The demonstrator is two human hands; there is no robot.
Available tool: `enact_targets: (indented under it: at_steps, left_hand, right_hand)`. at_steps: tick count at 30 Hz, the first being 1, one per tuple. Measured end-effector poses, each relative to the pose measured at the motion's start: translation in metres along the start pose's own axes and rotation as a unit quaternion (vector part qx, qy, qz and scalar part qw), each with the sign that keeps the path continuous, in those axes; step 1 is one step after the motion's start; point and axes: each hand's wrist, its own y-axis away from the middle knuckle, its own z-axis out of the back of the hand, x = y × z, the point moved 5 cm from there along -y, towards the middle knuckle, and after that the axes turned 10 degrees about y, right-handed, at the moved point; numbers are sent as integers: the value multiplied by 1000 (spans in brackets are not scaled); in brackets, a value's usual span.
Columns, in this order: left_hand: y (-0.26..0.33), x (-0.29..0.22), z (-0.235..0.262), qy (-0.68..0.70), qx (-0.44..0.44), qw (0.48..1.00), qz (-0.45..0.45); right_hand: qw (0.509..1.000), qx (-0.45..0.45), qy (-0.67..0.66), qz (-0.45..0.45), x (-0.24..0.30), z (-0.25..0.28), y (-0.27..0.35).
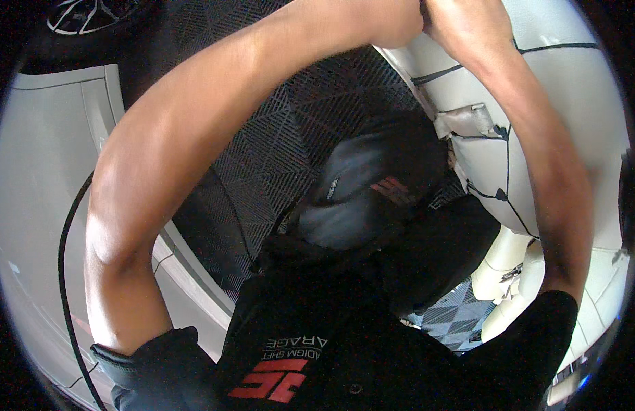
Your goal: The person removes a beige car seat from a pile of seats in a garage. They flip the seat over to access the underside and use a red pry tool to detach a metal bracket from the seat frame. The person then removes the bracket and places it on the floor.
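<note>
Upholstery (pixel 574 82), smooth cream, black-corded — bare left hand (pixel 400 22) and right hand (pixel 463 24) near it, openness and grip impossible to tell.

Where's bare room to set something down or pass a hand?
Main patch: dark floor tiles between the left forearm and black clothing; a thin cord crosses its lower part. Smaller: a lit tile patch between clothing and cream upholstery. Crowded: upper edge, left hand and right hand close together, partly cut off.
</note>
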Motion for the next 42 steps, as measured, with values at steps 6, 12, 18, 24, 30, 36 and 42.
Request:
enact_targets:
  at_steps: [6,12,18,24,30,36,42]
  left_hand:
    - [-10,19,-13,345,104,921,147]
    - [-10,40,-36,659,85,721,196]
    - [6,14,-2,243,-67,958,-140]
    - [26,17,-16,47,-195,978,-55]
    - [28,1,-9,-79,-198,968,-135]
    - [13,1,0,3,-176,984,-17]
    - [-6,29,-17,320,-136,928,133]
  right_hand:
    - [995,91,-44,-13,0,9,0]
    - [989,-50,-72,-118,17,54,38]
    - [970,-33,67,-230,-38,75,152]
    - [956,-24,159,-244,-96,106,174]
    - [961,-69,142,-228,-97,110,173]
    - [966,-83,113,-216,-94,112,174]
    - [970,-87,110,-197,-99,113,174]
